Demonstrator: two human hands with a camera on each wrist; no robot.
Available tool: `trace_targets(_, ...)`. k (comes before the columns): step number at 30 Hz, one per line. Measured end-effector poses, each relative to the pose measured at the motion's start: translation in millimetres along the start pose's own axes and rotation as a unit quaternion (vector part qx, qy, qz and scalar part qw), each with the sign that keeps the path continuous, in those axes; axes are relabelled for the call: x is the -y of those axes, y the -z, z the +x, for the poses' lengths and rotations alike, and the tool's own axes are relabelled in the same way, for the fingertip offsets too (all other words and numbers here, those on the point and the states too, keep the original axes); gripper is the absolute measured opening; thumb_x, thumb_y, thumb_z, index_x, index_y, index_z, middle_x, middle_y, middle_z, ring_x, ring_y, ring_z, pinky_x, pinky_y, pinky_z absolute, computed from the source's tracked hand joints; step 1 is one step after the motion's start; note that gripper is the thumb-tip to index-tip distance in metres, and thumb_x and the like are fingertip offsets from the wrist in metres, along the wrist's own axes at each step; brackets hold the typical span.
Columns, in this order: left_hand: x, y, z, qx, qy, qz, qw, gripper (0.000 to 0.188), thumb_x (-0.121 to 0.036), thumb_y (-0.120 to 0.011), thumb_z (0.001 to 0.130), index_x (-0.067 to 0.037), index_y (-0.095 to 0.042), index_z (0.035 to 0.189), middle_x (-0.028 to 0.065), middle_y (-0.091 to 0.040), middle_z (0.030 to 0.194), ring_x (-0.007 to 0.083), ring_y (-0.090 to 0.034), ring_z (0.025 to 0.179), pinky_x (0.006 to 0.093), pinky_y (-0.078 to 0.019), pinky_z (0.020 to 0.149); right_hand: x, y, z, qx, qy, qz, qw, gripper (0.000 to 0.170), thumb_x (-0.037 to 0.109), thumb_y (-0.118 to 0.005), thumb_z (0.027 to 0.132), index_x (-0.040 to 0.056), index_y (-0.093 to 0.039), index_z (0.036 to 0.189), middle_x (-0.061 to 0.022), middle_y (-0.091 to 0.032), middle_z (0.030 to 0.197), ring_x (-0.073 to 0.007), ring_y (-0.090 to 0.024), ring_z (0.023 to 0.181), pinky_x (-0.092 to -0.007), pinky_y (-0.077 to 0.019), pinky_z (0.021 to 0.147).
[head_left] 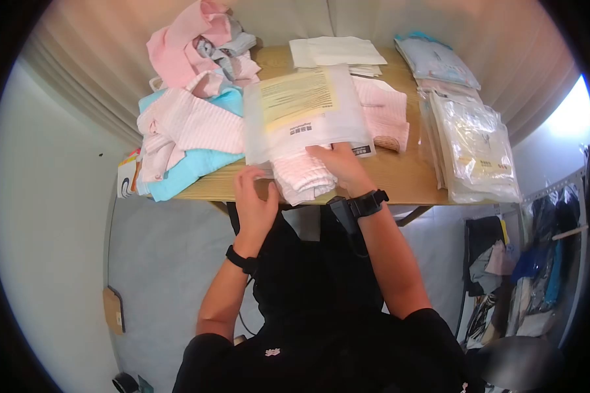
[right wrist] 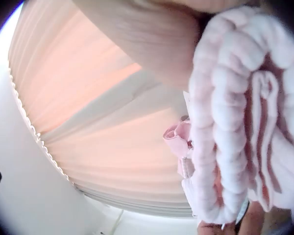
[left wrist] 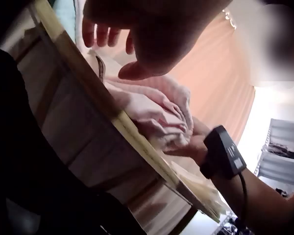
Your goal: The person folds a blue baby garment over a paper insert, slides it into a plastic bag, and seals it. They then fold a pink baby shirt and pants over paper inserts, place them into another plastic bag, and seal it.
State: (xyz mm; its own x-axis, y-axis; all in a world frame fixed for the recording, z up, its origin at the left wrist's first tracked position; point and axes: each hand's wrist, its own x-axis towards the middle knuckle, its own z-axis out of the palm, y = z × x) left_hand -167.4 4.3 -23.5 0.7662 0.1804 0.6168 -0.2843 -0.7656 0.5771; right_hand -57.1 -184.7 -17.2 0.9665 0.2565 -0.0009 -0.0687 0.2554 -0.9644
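A folded pink ribbed garment [head_left: 301,177] sticks out of the near end of a frosted plastic bag [head_left: 360,121] printed with a yellow panel and dark lettering. My right hand [head_left: 344,167] grips the garment at its right side. In the right wrist view the thick folded layers of the pink garment [right wrist: 228,112] show end-on, with fingertips [right wrist: 252,218] beneath them. My left hand [head_left: 254,200] is at the bag's lower left corner, fingers loosely bent and thumb apart. The left wrist view has that hand [left wrist: 157,39] just over the garment [left wrist: 157,110], with nothing between thumb and fingers.
A heap of pink, grey and blue clothes [head_left: 190,118] covers the table's left side. Another pink garment [head_left: 387,111] lies right of the bag, below white sheets [head_left: 337,52]. Bagged garments [head_left: 478,147] are stacked at the right. The wooden table's [head_left: 406,180] front edge is close to my legs.
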Motion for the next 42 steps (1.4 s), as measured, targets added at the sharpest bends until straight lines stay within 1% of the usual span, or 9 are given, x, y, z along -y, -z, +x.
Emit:
trace_targets(6,24.2,-5.7,24.7,-0.029,0.212,-0.186,0.959,0.05,-0.006,-0.07,0.09,-0.001,-0.051,0.136,0.0135,-0.061,0.116,0.0199,-0.063,0.092,0.0317,-0.0517,0.075,-9.6,-3.6,13.8,0.001,0.012,-0.033,0.999,0.044,0.007,-0.067,0.091,-0.0055,-0.056,0.132,-0.0152,-0.063,0.128,-0.0227,-0.059,0.116,-0.035,-0.0489,0.097)
trace_targets(12,34.3,-0.1,20.0,0.104,0.156,-0.144,0.972,0.04,-0.002,-0.065,0.095,-0.002,-0.056,0.134,0.0082,-0.067,0.095,0.0121,-0.062,0.079,0.0263,-0.0499,0.07,8.4,-14.0,-0.9,-0.023,-0.03,0.081,0.996,0.037,0.009,-0.065,0.094,-0.0023,-0.06,0.129,-0.0114,-0.067,0.12,-0.0195,-0.063,0.11,-0.0322,-0.052,0.091)
trace_targets(14,25.2,15.4,7.0,0.107,0.186,-0.173,0.961,0.038,0.0,-0.065,0.092,-0.002,-0.058,0.13,0.0125,-0.065,0.091,0.0165,-0.061,0.077,0.03,-0.0495,0.07,-4.9,-8.9,0.3,-0.031,0.03,-0.096,0.994,0.036,0.012,-0.065,0.094,-0.0019,-0.061,0.127,-0.014,-0.068,0.118,-0.0238,-0.063,0.11,-0.036,-0.052,0.091)
trace_targets(16,18.0,22.0,-1.4,0.101,0.211,-0.178,0.956,0.034,0.001,-0.064,0.091,-0.001,-0.06,0.124,0.0146,-0.064,0.089,0.0203,-0.06,0.076,0.0332,-0.0494,0.07,-25.9,-1.2,9.3,-0.046,0.147,-0.326,0.933,0.036,0.016,-0.065,0.093,-0.0011,-0.062,0.125,-0.0169,-0.068,0.116,-0.0286,-0.063,0.11,-0.0397,-0.0514,0.091)
trace_targets(18,11.2,28.2,-11.3,0.092,0.239,-0.149,0.955,0.028,0.003,-0.065,0.089,-0.001,-0.063,0.117,0.0144,-0.063,0.089,0.0234,-0.06,0.077,0.0359,-0.0495,0.072,-45.8,-2.6,13.8,-0.067,0.301,-0.571,0.761,0.036,0.02,-0.065,0.093,0.0001,-0.063,0.122,-0.0199,-0.068,0.116,-0.0339,-0.062,0.109,-0.0435,-0.0502,0.092)
trace_targets(21,-12.3,29.8,-19.4,-0.088,-0.017,0.169,0.982,0.017,0.002,-0.066,0.087,-0.002,-0.064,0.103,0.0148,-0.063,0.094,0.03,-0.061,0.086,0.0409,-0.0494,0.078,-42.8,-13.5,8.0,-0.11,0.283,-0.559,0.772,0.041,0.031,-0.065,0.093,0.0021,-0.065,0.121,-0.0212,-0.065,0.122,-0.0374,-0.059,0.113,-0.0501,-0.0452,0.097)
trace_targets(32,-47.3,19.1,-28.3,0.073,0.232,-0.177,0.954,0.047,0.005,-0.053,0.092,0.004,-0.05,0.138,0.0227,-0.064,0.122,0.0303,-0.064,0.109,0.0382,-0.0498,0.094,40.4,-48.8,-88.2,0.072,0.195,-0.422,0.882,0.049,0.027,-0.074,0.084,0.0024,-0.064,0.125,-0.0212,-0.065,0.123,-0.0357,-0.06,0.117,-0.0443,-0.0475,0.099)
trace_targets(38,-43.3,18.6,-27.3,0.111,0.246,-0.222,0.937,0.045,0.003,-0.056,0.091,-0.001,-0.055,0.136,0.021,-0.067,0.118,0.0309,-0.065,0.101,0.0369,-0.0496,0.093,16.8,-34.9,-81.5,0.0,0.146,-0.493,0.858,0.044,0.024,-0.074,0.083,0.0013,-0.066,0.121,-0.0233,-0.065,0.12,-0.0405,-0.06,0.115,-0.0429,-0.0473,0.099)
trace_targets(42,-48.2,13.6,-21.0,0.142,0.094,-0.066,0.983,0.038,-0.003,-0.062,0.089,0.001,-0.062,0.127,0.0205,-0.065,0.117,0.0355,-0.062,0.101,0.0422,-0.0486,0.093,-1.9,-23.8,-76.9,-0.099,0.136,-0.45,0.877,0.038,0.02,-0.071,0.088,-0.0016,-0.066,0.118,-0.0196,-0.069,0.117,-0.038,-0.063,0.114,-0.0431,-0.0484,0.098)
